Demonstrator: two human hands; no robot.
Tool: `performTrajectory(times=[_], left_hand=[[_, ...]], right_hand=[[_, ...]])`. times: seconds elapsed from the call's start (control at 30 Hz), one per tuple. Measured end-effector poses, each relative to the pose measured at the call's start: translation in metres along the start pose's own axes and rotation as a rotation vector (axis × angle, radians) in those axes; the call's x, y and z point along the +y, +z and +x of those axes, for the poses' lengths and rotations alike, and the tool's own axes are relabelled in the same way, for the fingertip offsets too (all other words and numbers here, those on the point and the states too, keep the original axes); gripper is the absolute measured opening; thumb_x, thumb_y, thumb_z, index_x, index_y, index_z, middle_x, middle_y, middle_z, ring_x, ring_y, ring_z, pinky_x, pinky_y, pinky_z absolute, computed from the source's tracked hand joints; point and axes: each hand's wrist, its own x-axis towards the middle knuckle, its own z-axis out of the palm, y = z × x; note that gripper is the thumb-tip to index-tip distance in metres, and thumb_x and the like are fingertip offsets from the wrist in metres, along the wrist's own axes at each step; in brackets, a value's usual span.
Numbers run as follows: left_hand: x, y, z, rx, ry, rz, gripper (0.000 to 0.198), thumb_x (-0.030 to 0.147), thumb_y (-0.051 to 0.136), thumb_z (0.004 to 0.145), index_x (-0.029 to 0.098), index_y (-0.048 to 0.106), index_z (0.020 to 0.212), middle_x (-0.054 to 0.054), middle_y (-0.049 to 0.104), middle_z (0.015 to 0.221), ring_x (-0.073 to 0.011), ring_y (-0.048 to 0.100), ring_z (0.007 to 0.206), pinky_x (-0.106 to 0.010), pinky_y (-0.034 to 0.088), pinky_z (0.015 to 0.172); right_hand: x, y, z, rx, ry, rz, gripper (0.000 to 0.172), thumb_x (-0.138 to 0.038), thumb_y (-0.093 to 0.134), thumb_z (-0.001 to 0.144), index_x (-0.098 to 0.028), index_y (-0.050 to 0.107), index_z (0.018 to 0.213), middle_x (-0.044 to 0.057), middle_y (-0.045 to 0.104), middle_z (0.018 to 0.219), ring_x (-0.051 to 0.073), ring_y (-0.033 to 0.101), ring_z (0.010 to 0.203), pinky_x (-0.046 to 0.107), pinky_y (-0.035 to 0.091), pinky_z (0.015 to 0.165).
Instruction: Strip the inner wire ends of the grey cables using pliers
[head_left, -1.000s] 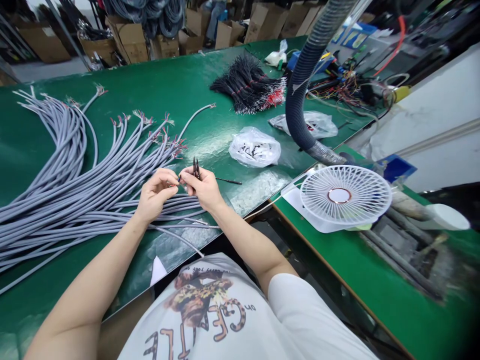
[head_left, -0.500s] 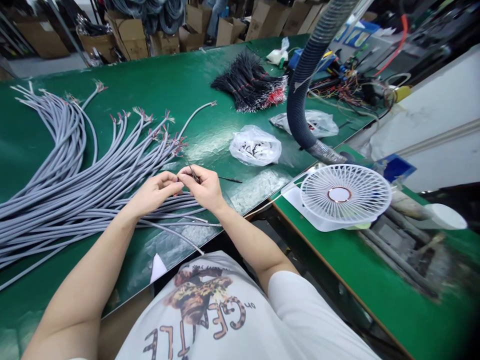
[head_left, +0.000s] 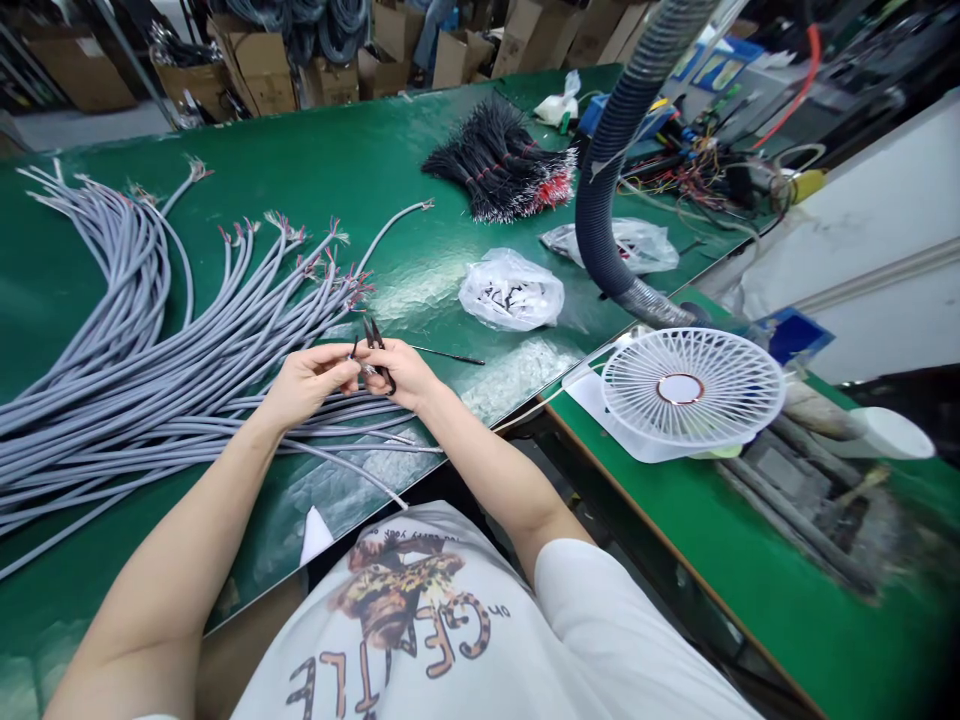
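My left hand (head_left: pixel 309 381) and my right hand (head_left: pixel 401 372) meet over the near edge of the green table (head_left: pixel 337 180). The left hand pinches the end of a grey cable (head_left: pixel 352 470) that loops down toward my body. Small black snips (head_left: pixel 372 340) stick up from the closed right hand, their blades at the cable end between the two hands. A large fan of grey cables (head_left: pixel 142 350) with stripped coloured ends lies just left of and under my hands.
A thin black tool (head_left: pixel 450 355) lies right of my hands. Beyond are two clear plastic bags (head_left: pixel 511 290) of parts, a bundle of black wires (head_left: pixel 495 165), a corrugated hose (head_left: pixel 611 150), and a white fan (head_left: pixel 690 390). Cardboard boxes (head_left: pixel 255 70) line the far side.
The snips were upright, dipped low between my fingers, and now point up again, slightly further left. Both hands stayed together at the cable end.
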Motion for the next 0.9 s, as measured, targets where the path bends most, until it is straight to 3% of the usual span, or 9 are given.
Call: performTrajectory(times=[0.17,0.33,0.53,0.9], left_hand=[[0.001,-0.002,0.000,0.005,-0.020,0.033,0.039,0.039,0.074,0.069,0.011,0.072,0.096,-0.001,0.061,0.057,-0.0102,0.053,0.052,-0.023,0.045,0.054],[0.000,-0.002,0.000,-0.029,-0.039,0.070,0.035,0.037,0.073,0.069,0.012,0.073,0.093,-0.001,0.062,0.059,-0.0112,0.055,0.054,-0.025,0.046,0.057],[0.004,-0.002,-0.002,-0.093,-0.054,0.129,0.029,0.039,0.072,0.071,0.014,0.074,0.085,-0.002,0.062,0.058,-0.0113,0.052,0.052,-0.023,0.044,0.052],[0.014,-0.001,-0.004,-0.171,-0.076,0.229,0.027,0.039,0.069,0.071,0.014,0.068,0.061,-0.002,0.061,0.055,-0.0085,0.045,0.047,-0.020,0.038,0.046]], right_hand=[[-0.010,-0.009,-0.017,0.120,-0.256,-0.354,0.023,-0.040,0.054,0.085,-0.017,0.054,0.086,-0.008,0.048,0.058,0.002,0.032,0.037,0.017,0.021,0.036],[-0.015,-0.016,-0.046,0.174,-0.535,-0.819,0.024,-0.037,0.048,0.091,-0.017,0.055,0.102,-0.004,0.055,0.070,0.007,0.049,0.058,0.020,0.040,0.058],[-0.012,-0.011,-0.058,0.145,-0.609,-1.169,0.024,-0.033,0.047,0.091,-0.017,0.057,0.106,0.006,0.066,0.096,0.015,0.061,0.084,0.026,0.045,0.077],[-0.011,-0.014,-0.052,0.027,-0.687,-1.322,0.023,-0.031,0.044,0.094,-0.016,0.058,0.105,0.007,0.068,0.100,0.015,0.063,0.088,0.024,0.046,0.078]])
